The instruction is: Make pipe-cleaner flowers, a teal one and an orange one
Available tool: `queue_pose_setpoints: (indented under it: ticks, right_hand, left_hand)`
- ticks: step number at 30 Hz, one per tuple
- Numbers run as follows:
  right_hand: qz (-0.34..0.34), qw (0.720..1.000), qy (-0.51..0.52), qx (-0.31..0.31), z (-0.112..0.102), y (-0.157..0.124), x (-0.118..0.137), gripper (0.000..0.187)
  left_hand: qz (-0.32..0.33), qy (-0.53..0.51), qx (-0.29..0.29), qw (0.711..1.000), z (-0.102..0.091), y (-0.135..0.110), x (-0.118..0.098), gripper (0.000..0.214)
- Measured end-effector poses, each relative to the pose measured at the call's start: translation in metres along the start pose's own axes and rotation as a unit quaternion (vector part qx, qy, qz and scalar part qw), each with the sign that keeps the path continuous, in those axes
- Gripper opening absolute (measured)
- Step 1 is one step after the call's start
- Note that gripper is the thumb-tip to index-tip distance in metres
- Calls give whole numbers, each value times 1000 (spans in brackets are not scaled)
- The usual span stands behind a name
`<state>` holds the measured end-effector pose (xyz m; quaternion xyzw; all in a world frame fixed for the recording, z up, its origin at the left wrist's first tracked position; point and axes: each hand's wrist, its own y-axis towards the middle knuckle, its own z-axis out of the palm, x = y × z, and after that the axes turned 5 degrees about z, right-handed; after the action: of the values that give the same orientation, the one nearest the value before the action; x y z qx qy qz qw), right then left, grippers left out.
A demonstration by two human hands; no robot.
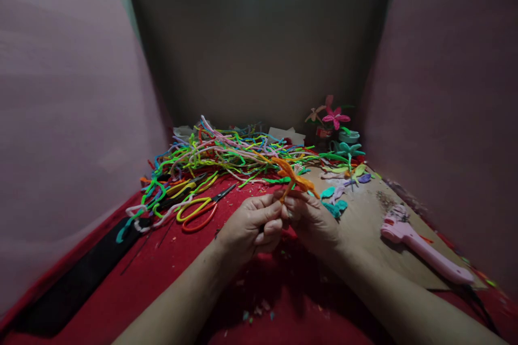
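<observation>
Between my two hands is an orange pipe-cleaner flower (pixel 301 180), its petals pointing up and to the right. My left hand (pixel 261 221) pinches the flower's lower end with thumb and forefinger, the other fingers curled in. My right hand (pixel 305 218) meets it there, fingers closed around the same base; the fingertips overlap, so the exact grip is partly hidden. Scissors (pixel 200 213) with a yellow and a red handle lie left of my hands. Behind the flower spreads a big tangled pile of colourful pipe cleaners (pixel 230 151).
A pink glue gun (pixel 424 250) rests on a tan board (pixel 364 237) at the right, with its cord running down. Teal petals (pixel 335 207) lie on the board. Finished flowers (pixel 335 117) stand at the back right. A black strip (pixel 76 280) lies along the left of the red cloth (pixel 162 285).
</observation>
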<state>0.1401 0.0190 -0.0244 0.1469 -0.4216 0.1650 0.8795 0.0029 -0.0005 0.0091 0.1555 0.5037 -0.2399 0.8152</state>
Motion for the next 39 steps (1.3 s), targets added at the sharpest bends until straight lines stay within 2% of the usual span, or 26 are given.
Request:
queue_pose_setpoints:
  ticks: [2, 4, 5, 6, 8, 10, 11, 12, 13, 14, 15, 16, 20, 22, 24, 28, 33, 39]
  right_hand:
    - [3, 1000, 2, -26, 0, 0, 0, 12]
    - [5, 999, 2, -54, 2, 0, 2, 14]
    - [2, 998, 2, -66, 3, 0, 3, 14]
    - [-1, 997, 1, -74, 4, -1, 3, 13]
    - [-7, 996, 0, -87, 6, -1, 4, 13]
    - [-11, 996, -8, -93, 6, -2, 2, 13]
    - [-14, 995, -17, -96, 6, -3, 1, 12]
    - [-19, 995, -30, -98, 6, -3, 0, 11]
    - [-27, 994, -47, -98, 6, -4, -1, 11]
    - [-35, 993, -65, -95, 6, -4, -1, 11]
    - [-42, 992, -81, -91, 6, -5, -2, 11]
    - [-46, 991, -94, -84, 6, -5, -2, 12]
    - [-58, 989, -121, -56, 9, -7, 2, 17]
    - [-61, 989, -124, -45, 9, -8, 3, 17]
    - [-69, 989, -120, -43, 9, -8, 5, 14]
    - [-79, 987, -127, -57, 7, -6, 5, 13]
    - [-30, 994, -102, -37, 4, -2, 4, 18]
    - [-11, 997, -79, -7, 5, -4, 9, 15]
  left_hand:
    - [16, 83, -36, 996, 5, -1, -1, 20]
    - [66, 227, -88, 968, 10, -2, 0, 21]
    - [104, 316, -114, 936, 10, -2, 2, 20]
    - [147, 406, -136, 892, 10, -2, 5, 19]
    - [225, 563, -161, 779, 5, -1, 13, 15]
    - [269, 663, -165, 679, -3, 1, 21, 15]
    - [280, 693, -162, 644, -6, 2, 24, 17]
    - [287, 711, -158, 622, -9, 2, 26, 19]
    - [292, 718, -156, 612, -10, 2, 26, 20]
    - [294, 713, -158, 617, -10, 1, 25, 20]
    - [291, 697, -163, 634, -8, 0, 23, 19]
    - [283, 673, -169, 662, -6, 0, 20, 19]
    - [217, 514, -170, 812, 8, -3, 9, 23]
    - [195, 432, -163, 865, 12, -2, 6, 23]
    - [171, 368, -166, 899, 14, -2, 4, 22]
    - [117, 258, -169, 944, 16, 0, 1, 27]
    - [47, 124, -127, 983, 12, 1, 1, 28]
    - [-10, -37, -33, 999, 0, 2, 4, 15]
